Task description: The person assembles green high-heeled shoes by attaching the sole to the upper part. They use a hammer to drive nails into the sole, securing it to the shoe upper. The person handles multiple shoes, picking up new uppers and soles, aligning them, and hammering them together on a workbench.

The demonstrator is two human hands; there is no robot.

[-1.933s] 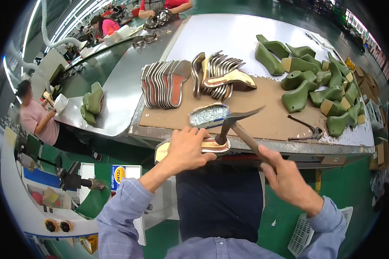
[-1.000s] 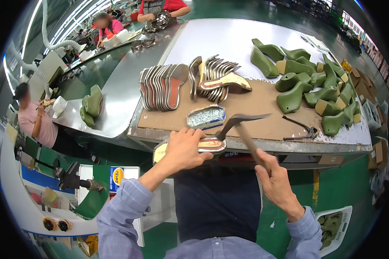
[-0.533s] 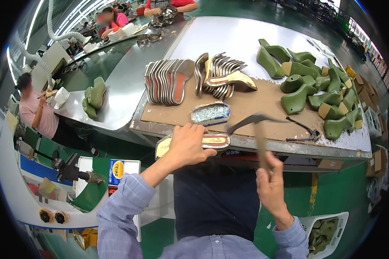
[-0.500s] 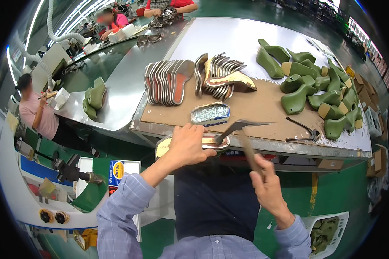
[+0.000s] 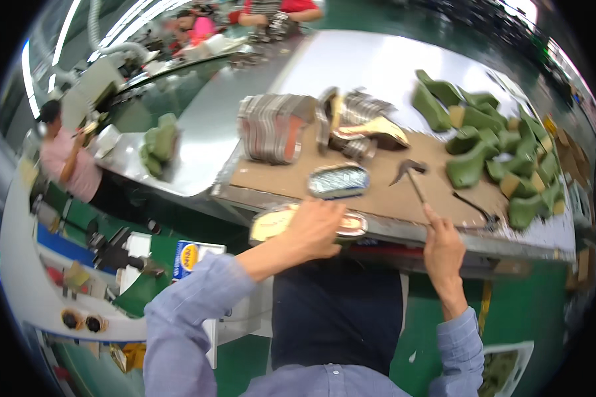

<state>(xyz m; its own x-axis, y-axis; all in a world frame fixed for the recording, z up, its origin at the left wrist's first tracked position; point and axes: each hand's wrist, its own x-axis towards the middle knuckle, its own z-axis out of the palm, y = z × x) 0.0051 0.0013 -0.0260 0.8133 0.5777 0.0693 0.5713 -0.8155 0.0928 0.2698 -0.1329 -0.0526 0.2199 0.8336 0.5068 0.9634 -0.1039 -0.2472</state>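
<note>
My left hand [image 5: 316, 225] is closed around a shoe last with an insole [image 5: 269, 225] on its upturned face, at the table's front edge. My fingers cover its middle. Off to the right, my right hand [image 5: 444, 246] grips the handle of a hammer [image 5: 418, 186]. Its dark head is over the brown board, apart from the last. Beyond my left hand lies a shallow oval tray [image 5: 338, 193] of small silvery pieces, too blurred to tell singly. Dark pincers [image 5: 475, 210] rest on the board just right of the hammer.
Stacked insoles [image 5: 269, 132] and a second insole pile [image 5: 371, 126] stand on the brown board [image 5: 265, 180]. Green shoe lasts [image 5: 470, 165] crowd the table's right side; more green lasts [image 5: 157, 147] sit on the metal table at left. Co-workers are at the far left and back.
The hammer has swung from above the insole to the right and away, over the board. My left hand stays on the last. The whole view has shifted slightly and blurred.
</note>
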